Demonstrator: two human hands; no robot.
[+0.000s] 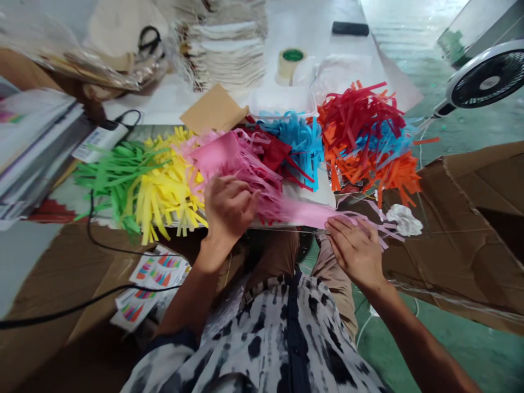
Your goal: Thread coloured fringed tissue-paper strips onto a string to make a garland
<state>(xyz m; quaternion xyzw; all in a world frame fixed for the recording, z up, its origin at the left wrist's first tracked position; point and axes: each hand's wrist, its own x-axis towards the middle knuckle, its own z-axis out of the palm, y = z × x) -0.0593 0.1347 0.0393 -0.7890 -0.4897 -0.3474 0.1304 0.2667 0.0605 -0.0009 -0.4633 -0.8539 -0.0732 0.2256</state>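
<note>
My right hand [355, 245] grips a strip of pink fringed tissue paper [308, 214] at the table's front edge, and loose strands stick out past the fingers. The strip runs left toward a heap of pink fringe [219, 154]. Over the near side of that heap, my left hand [230, 208] is closed with its fingers curled; whatever is in them is hidden and slightly blurred. Yellow fringe [166, 191] and green fringe [118, 172] lie left of it. Behind and to the right are dark red fringe [272, 150] and blue fringe [307, 142].
More red tissue fringe [360, 112] and orange fringe [395, 172] pile up at right. Clear tape [287, 71], a white plastic tray [282, 102], and black-handled scissors [149, 41] are farther back. A fan [489, 82] stands right; cardboard boxes [462, 218] flank the table; a black cable [90, 303] crosses left.
</note>
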